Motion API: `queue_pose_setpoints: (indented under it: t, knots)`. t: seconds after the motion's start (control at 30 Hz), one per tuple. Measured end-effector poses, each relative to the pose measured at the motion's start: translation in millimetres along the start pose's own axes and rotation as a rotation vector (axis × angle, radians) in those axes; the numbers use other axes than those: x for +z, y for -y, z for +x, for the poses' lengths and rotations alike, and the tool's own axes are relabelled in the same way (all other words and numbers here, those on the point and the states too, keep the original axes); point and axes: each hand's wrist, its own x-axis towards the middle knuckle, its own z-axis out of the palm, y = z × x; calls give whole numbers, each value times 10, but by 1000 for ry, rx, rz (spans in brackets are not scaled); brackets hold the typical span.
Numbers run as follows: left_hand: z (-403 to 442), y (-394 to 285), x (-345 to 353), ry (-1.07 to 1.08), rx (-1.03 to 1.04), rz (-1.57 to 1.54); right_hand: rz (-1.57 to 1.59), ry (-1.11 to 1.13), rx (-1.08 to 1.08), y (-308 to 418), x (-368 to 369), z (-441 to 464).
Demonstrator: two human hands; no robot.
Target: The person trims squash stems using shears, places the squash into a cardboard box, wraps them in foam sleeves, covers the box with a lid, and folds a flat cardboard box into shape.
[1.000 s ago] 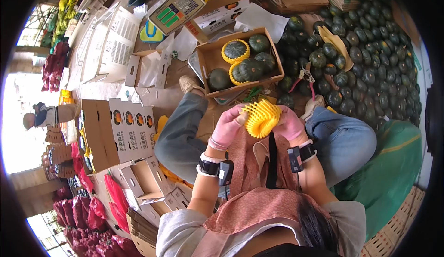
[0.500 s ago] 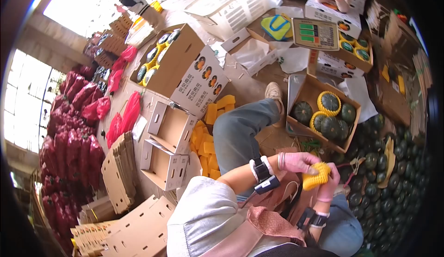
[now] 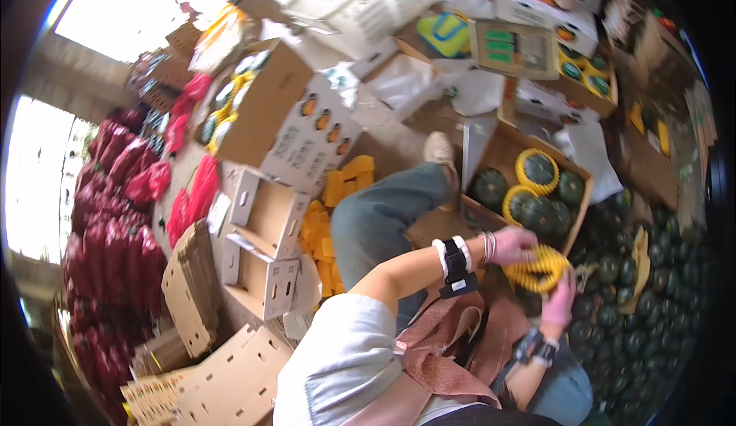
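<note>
My left hand (image 3: 512, 246), in a pink glove, pinches one side of a yellow foam fruit net (image 3: 546, 271). On its other side my right hand (image 3: 560, 303), gloved in pink too, grips the rim. The net is spread into a wide ring between the two hands, above my lap. Just beyond them stands an open cardboard box (image 3: 584, 210) with several dark green squashes (image 3: 491, 187). Two of the squashes in it sit in yellow foam nets (image 3: 538, 171). What lies beneath the stretched net is mostly hidden and blurred.
A heap of green squashes (image 3: 652, 326) covers the floor at right. A scale display (image 3: 512, 49) stands behind the box. Yellow foam nets (image 3: 314, 230) lie by my leg, beside white cartons (image 3: 264, 276). Red net sacks (image 3: 119, 273) line the left; another person's hands show at top right.
The foam net has gone from bunched up to stretched into a ring. My hands have moved apart, the left one upward and the right one to the right. The view has shifted slightly.
</note>
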Motion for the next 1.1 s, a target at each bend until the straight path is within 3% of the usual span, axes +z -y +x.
queue_pose_setpoints:
  t: [0.03, 0.07, 0.1, 0.13, 0.3, 0.4, 0.5, 0.57, 0.63, 0.67, 0.77, 0.8, 0.83, 0.9, 1.1]
  knots:
    - [147, 114, 46, -186, 153, 237, 625, -127, 720, 261, 51, 237]
    - [265, 168, 74, -267, 181, 274, 477, -70, 604, 478, 55, 388]
    - [353, 197, 72, -359, 211, 313, 403, 46, 741, 156, 76, 448]
    - [426, 208, 74, -386, 172, 314, 397, -54, 652, -128, 222, 451]
    - [693, 504, 96, -619, 101, 296, 670, 69, 727, 20, 413, 806]
    - [714, 602, 31, -566, 89, 179, 748, 14, 754, -51, 542, 866]
    - [708, 667, -98, -548, 89, 59, 492, 33, 698, 57, 578, 952]
    - [640, 690, -196, -609, 77, 66, 405, 40, 531, 55, 652, 1033]
    - [636, 824, -297, -614, 80, -35, 132, -39, 141, -93, 808, 1146]
    - [648, 918, -356, -558, 9, 26, 62, 33, 208, -121, 827, 1204]
    - [744, 924, -431, -518, 58, -352, 111, -73, 36, -202, 924, 1429]
    - [772, 871, -483, -512, 71, -318, 111, -107, 58, -172, 930, 1489]
    - [847, 955, -446, -502, 67, -603, 107, -143, 86, -131, 931, 1525]
    - [863, 1064, -459, -562, 20, -388, 62, -247, 112, -133, 965, 1591]
    - [984, 1194, -554, -625, -25, -367, 140, -331, 322, -414, 1052, 1693]
